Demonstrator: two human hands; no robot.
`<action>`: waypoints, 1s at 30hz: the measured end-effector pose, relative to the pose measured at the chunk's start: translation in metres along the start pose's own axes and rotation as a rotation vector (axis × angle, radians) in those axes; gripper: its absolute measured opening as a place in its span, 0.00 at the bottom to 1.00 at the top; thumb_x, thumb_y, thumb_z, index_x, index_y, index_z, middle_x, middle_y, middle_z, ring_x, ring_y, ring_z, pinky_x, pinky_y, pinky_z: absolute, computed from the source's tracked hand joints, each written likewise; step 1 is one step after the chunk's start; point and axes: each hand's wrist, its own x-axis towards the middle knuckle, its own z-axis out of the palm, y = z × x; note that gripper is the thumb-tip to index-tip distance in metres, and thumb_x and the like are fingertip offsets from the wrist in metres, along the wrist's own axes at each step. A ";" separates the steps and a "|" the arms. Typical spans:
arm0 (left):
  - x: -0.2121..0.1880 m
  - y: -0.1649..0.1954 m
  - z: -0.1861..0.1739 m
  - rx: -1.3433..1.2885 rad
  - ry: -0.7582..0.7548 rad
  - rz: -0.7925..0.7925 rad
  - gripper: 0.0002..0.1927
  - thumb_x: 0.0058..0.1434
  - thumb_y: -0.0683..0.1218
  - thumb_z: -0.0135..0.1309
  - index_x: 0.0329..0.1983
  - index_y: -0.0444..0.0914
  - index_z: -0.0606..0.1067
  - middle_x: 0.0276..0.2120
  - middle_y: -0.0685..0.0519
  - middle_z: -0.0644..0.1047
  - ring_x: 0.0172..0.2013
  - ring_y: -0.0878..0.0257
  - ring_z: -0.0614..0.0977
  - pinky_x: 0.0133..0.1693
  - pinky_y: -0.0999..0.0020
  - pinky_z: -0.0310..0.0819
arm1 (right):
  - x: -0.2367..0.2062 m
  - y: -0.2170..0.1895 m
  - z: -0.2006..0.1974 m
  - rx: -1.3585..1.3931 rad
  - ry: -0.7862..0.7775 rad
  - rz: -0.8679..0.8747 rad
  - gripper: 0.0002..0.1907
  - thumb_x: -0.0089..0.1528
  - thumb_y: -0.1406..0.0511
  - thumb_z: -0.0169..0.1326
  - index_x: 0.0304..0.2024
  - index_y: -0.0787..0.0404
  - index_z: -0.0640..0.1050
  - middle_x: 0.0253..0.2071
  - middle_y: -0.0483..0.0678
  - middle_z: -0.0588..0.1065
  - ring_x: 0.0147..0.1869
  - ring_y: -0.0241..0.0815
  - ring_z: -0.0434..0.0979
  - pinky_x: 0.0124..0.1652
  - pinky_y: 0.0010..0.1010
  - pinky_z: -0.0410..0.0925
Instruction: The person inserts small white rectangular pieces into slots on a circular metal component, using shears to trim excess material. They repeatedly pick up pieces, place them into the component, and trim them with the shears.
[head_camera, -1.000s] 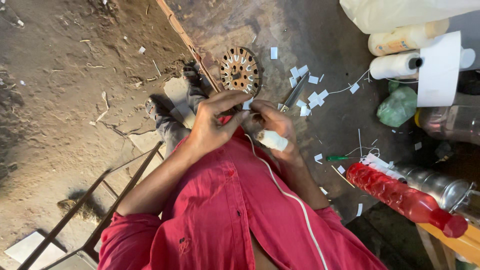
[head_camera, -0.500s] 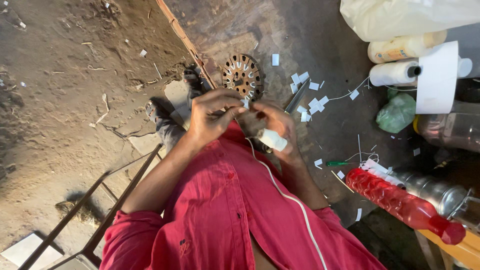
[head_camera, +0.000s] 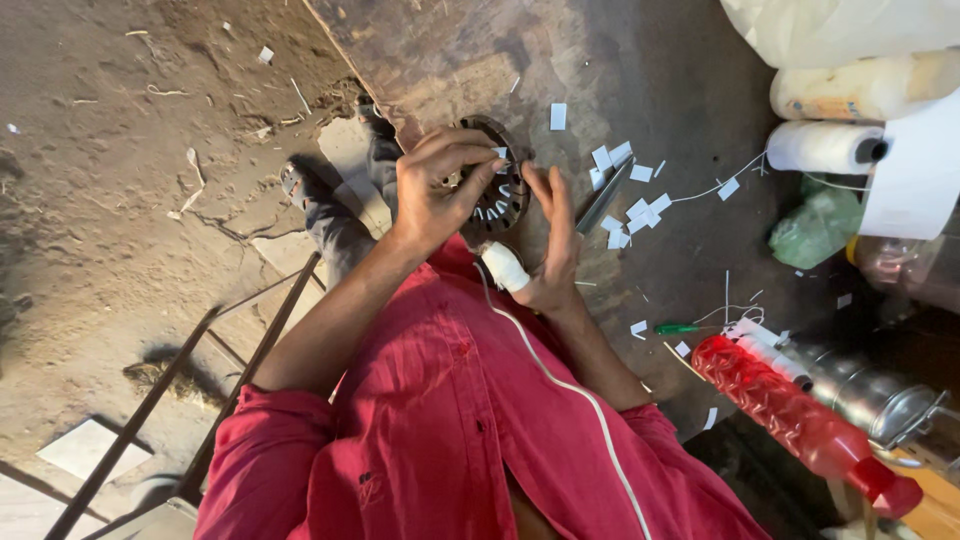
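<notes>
In the head view, a round dark metal ring with many slots lies flat on the dark worn wooden table, just above the middle of the frame. The left hand is over the ring's left side, with its fingers bent and pinched on a small white paper slip at the ring's upper edge. The right hand is on the ring's right side, fingers straight and pointing up, touching the ring. It has a white bandage wrapped on its thumb. I cannot tell if this hand holds anything. The two hands are close together at the ring.

Right of the hands, many small white paper pieces lie spread on the table beside a grey metal tool. A white paper roll is at the upper right. A red plastic bottle lies at the lower right. The red shirt fills the bottom of the frame
</notes>
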 end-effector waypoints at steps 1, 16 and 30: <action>0.000 -0.001 0.001 0.005 0.009 -0.007 0.07 0.59 0.35 0.68 0.39 0.33 0.82 0.41 0.47 0.83 0.42 0.55 0.84 0.47 0.62 0.78 | 0.000 0.002 -0.001 -0.051 0.000 -0.026 0.52 0.63 0.64 0.65 0.77 0.72 0.47 0.74 0.69 0.63 0.76 0.59 0.67 0.73 0.40 0.62; 0.006 0.001 0.013 0.201 0.004 0.163 0.09 0.56 0.31 0.68 0.37 0.32 0.80 0.39 0.47 0.81 0.41 0.55 0.84 0.44 0.63 0.81 | 0.002 0.018 -0.006 -0.051 0.000 -0.079 0.52 0.62 0.60 0.66 0.76 0.71 0.48 0.73 0.65 0.57 0.81 0.58 0.59 0.75 0.44 0.61; 0.023 -0.004 -0.004 0.142 -0.181 0.160 0.23 0.50 0.43 0.75 0.46 0.39 0.77 0.47 0.47 0.79 0.55 0.53 0.76 0.58 0.55 0.70 | 0.005 0.014 -0.011 -0.144 -0.050 -0.052 0.52 0.58 0.58 0.66 0.72 0.73 0.50 0.69 0.68 0.61 0.77 0.62 0.59 0.74 0.50 0.61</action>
